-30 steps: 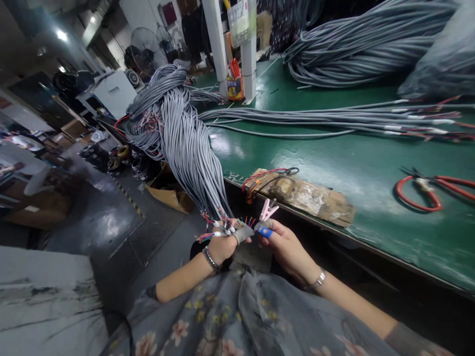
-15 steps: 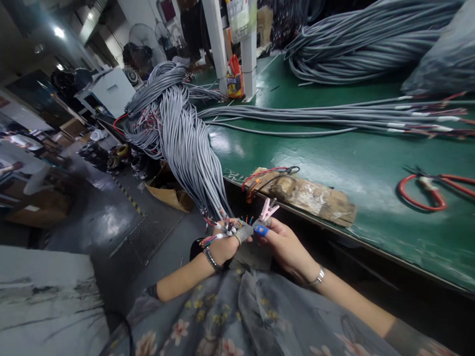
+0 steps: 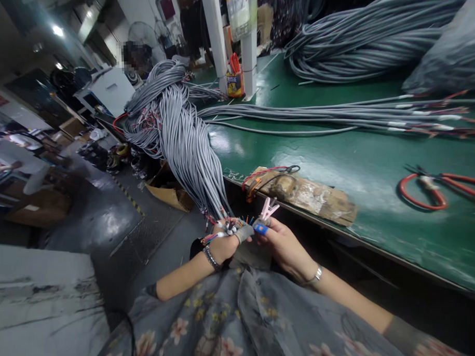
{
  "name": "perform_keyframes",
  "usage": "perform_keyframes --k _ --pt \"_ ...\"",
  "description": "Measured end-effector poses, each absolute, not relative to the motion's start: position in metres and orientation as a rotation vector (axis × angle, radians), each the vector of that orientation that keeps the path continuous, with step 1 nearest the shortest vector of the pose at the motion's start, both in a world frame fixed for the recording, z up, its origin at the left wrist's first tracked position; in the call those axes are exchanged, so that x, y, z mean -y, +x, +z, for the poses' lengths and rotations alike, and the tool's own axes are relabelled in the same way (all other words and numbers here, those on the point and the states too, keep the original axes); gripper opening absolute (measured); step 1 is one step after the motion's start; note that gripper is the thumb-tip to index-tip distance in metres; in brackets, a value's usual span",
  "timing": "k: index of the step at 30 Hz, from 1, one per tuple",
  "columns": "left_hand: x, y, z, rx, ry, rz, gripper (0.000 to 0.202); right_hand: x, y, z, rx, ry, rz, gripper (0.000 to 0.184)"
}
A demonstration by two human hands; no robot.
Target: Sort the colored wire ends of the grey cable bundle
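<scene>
My left hand [image 3: 226, 244] is closed around the stripped ends of several grey cables, with thin coloured wires [image 3: 211, 238] fanning out past its fingers. Grey wrapping covers its thumb. My right hand [image 3: 284, 244] meets it from the right, thumb and finger pinched together; blue tape [image 3: 261, 229] is wound round the thumb. What lies in that pinch is too small to make out. Just above those fingertips a pink clip [image 3: 267, 210] sticks up; I cannot tell whether the hand holds it. The thick bundle of grey cables [image 3: 189, 138] hangs over the bench edge down to my left hand.
On the green bench [image 3: 381, 168] lie a worn wooden board [image 3: 316, 198], red-handled pliers [image 3: 425, 192] and a row of cables [image 3: 297, 113]. Behind is a large cable coil [image 3: 365, 43] beside a white post [image 3: 251, 68]. An open cardboard box [image 3: 170, 193] stands below left.
Very little differs. Both hands keep almost the same place and grip, with only slight shifts of the fingers and wires.
</scene>
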State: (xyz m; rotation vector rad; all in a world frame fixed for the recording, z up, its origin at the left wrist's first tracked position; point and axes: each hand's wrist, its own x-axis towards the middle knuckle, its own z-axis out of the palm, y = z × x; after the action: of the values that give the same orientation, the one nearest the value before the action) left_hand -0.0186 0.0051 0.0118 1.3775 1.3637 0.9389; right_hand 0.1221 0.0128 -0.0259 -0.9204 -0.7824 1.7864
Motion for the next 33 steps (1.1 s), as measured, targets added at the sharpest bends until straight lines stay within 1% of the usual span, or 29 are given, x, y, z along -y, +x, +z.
perform_keyframes --k 6,9,15,21,26,29,33 --pt "-0.006 -0.022 0.007 -1.327 1.409 0.914 0.044 -0.012 0.123 -0.022 0.741 -0.868 1.885 0.032" --pt "-0.006 -0.024 0.004 -1.302 1.441 0.903 0.043 -0.014 0.123 -0.022 0.783 -0.865 1.874 0.034" --pt "-0.007 -0.026 0.003 -1.302 1.430 0.882 0.043 -0.016 0.122 -0.025 0.754 -0.886 1.851 0.032" --pt "-0.007 -0.027 0.005 -1.270 1.412 0.872 0.047 -0.014 0.117 -0.032 0.516 -0.737 2.097 0.033" --pt "-0.008 -0.033 0.000 -1.255 1.419 0.852 0.047 -0.017 0.114 -0.040 0.505 -0.546 2.204 0.029" --pt "-0.008 -0.036 0.003 -1.201 1.461 0.819 0.047 -0.022 0.114 -0.044 0.585 -0.482 2.213 0.025" --pt "-0.011 -0.037 0.012 -1.191 1.517 0.782 0.046 -0.026 0.111 -0.045 0.716 -0.482 2.119 0.022"
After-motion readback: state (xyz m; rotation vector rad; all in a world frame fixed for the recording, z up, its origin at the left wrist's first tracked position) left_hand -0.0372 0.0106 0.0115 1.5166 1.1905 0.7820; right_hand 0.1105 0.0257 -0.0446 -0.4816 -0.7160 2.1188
